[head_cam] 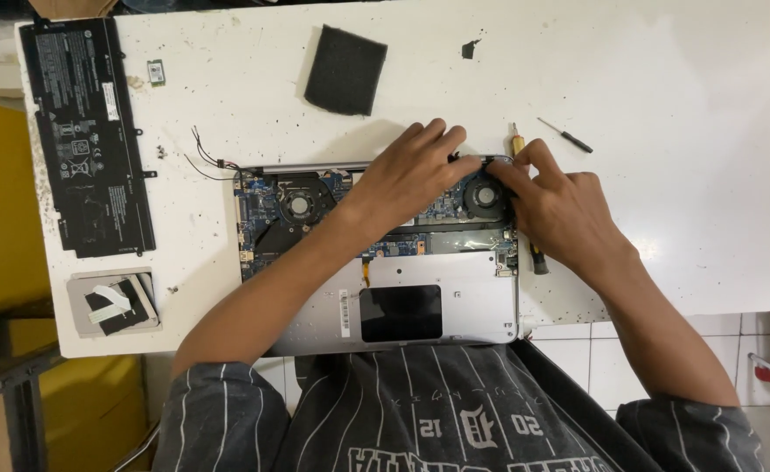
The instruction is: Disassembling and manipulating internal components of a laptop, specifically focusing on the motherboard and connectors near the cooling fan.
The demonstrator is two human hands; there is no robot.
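Note:
An opened laptop (420, 306) lies bottom-up on the white table (664, 105), its blue circuit board and two round fans exposed. My left hand (415, 170) reaches across the board, fingertips at the upper edge of the right fan (483, 196). My right hand (559, 205) presses its fingers on the same fan from the right. The left fan (297, 205) is uncovered. Whether either hand pinches a small part is hidden by the fingers.
A long black battery pack (88, 140) lies at the far left. A black square pad (345, 70) sits at the back. A small screwdriver (566, 135) and a yellow-handled one (517, 140) lie right of the laptop. A grey plate with black parts (112, 301) lies front left.

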